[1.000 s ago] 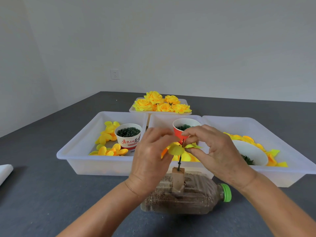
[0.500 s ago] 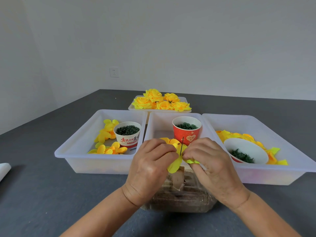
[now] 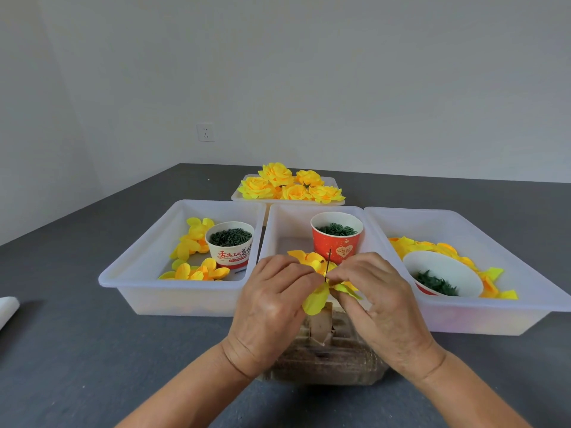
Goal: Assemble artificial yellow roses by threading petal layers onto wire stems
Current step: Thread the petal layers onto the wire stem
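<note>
the left hand (image 3: 272,304) and right hand (image 3: 380,301) are both pinching a soft yellow fabric petal layer (image 3: 318,296), a thin dark wire stem (image 3: 328,264) rising between their fingertips.

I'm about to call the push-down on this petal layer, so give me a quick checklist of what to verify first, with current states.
1. Wire stem upright, tip standing above the petals: ok.
2. Petal layer pierced at its centre: cannot tell, fingers cover it.
3. Left hand pinching the layer: ok.
4. Right hand pinching the layer: ok.
5. Bottle base lying flat on the table: ok.
6. Red cup of green rings behind the stem, upright in its tray: ok.
</note>
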`<state>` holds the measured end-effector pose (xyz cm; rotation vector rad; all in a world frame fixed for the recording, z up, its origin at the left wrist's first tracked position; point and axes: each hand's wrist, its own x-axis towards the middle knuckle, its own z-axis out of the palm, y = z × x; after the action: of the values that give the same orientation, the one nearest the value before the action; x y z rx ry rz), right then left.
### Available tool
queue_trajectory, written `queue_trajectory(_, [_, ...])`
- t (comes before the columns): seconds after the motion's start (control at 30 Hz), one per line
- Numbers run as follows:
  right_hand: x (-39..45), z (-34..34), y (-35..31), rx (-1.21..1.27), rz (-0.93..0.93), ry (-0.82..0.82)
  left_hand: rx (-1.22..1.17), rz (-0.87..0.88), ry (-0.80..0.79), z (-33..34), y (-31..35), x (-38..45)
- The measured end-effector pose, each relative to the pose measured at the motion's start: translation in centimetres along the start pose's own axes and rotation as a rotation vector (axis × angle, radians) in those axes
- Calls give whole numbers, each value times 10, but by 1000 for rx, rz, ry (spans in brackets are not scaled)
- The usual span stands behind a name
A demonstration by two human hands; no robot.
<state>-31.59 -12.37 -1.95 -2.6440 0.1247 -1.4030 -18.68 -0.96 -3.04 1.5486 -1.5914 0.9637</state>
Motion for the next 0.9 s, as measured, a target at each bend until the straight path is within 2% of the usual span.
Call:
queue_trajectory(0.17, [-3, 4, 0, 57, 63, 33, -18, -26, 25, 1, 2, 1])
queue_trajectory(0.47, [0, 2, -1, -155, -45, 9, 61, 83, 41, 2, 0, 1])
queue_trajectory(0.63, [0, 1, -4, -150, -5, 12, 74, 56, 15, 2, -1, 0])
queue_trajectory(0.8, [1, 1, -5, -237, -85, -19, 101, 119, -21, 0, 0, 2])
queue_trajectory(0.9, [-1, 2, -5, -227, -68, -45, 86, 139, -49, -2, 1, -1])
